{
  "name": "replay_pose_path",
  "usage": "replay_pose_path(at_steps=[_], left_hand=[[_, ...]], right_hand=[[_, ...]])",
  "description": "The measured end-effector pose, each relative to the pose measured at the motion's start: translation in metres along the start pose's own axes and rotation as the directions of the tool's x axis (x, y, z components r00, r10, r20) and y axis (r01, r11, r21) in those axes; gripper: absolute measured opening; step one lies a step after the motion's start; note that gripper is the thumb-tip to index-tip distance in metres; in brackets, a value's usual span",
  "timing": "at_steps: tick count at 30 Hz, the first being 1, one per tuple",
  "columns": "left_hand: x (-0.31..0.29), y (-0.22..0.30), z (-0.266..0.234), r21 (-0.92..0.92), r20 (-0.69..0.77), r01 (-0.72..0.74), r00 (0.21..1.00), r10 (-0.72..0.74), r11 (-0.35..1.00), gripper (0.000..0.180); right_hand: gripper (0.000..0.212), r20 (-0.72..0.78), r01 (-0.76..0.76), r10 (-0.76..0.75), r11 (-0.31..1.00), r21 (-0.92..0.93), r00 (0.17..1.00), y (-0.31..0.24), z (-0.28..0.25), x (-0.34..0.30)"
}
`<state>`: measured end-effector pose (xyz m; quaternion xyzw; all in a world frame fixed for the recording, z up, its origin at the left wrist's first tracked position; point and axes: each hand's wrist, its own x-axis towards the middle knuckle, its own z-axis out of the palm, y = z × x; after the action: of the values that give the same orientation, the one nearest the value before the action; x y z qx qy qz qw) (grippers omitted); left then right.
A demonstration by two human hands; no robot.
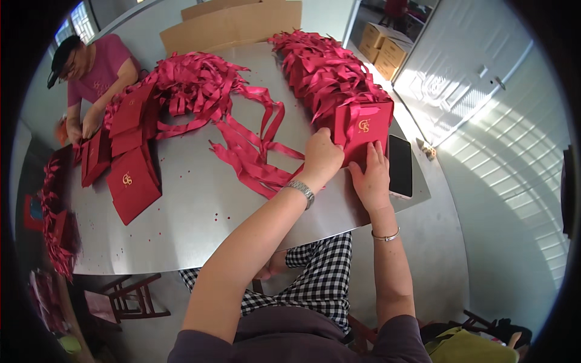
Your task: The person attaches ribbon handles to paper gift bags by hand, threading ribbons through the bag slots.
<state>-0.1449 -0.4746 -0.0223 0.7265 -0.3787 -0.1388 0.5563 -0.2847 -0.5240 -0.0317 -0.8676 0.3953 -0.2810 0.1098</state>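
Observation:
At the near end of a long row of red gift bags with ribbon ties (327,72) stands a red paper gift bag (370,130) with a gold emblem and a ribbon at its top. My left hand (324,156) is closed at the bag's left edge, fingers curled round it. Against the lower front of the same bag, my right hand (371,176) lies with its fingers stretched out and thumb apart. Loose red ribbons (254,163) trail over the table to the left of my left hand, some passing behind my wrist.
A metal table (200,212) carries a ribbon heap (200,81) and flat red bags (134,184). A black-screened phone (400,166) lies right of my right hand. Across the table, a person in a pink shirt (109,66) handles red bags. Cartons (387,51) stand by the door.

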Motion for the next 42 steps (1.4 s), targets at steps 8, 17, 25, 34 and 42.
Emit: replay_pose_path(at_steps=[8,17,25,34,42], left_hand=[[0.018,-0.004,-0.003,-0.047,-0.025,0.039,0.999,-0.041,0.998,0.017],[0.039,-0.022,0.005,-0.234,-0.05,0.116,0.99,-0.131,0.965,0.041],[0.017,-0.005,0.004,-0.037,-0.092,-0.128,0.988,0.124,0.991,0.025],[-0.004,0.011,-0.036,0.162,0.183,-0.019,0.983,-0.011,0.987,0.049],[-0.089,-0.005,-0.199,0.027,-0.115,-0.252,0.96,0.253,0.967,0.031]], right_hand=[[0.067,0.025,0.053,-0.052,0.998,-0.021,0.998,0.005,0.015,0.024],[0.066,0.059,0.042,-0.04,0.998,-0.042,0.997,-0.001,0.022,0.045],[0.055,-0.033,0.042,-0.043,0.999,-0.012,0.999,0.021,0.006,0.033],[0.05,-0.118,0.102,-0.099,0.995,0.019,0.988,0.012,0.011,0.01],[0.044,-0.181,0.174,-0.126,0.945,0.277,0.975,-0.013,-0.01,-0.028]])
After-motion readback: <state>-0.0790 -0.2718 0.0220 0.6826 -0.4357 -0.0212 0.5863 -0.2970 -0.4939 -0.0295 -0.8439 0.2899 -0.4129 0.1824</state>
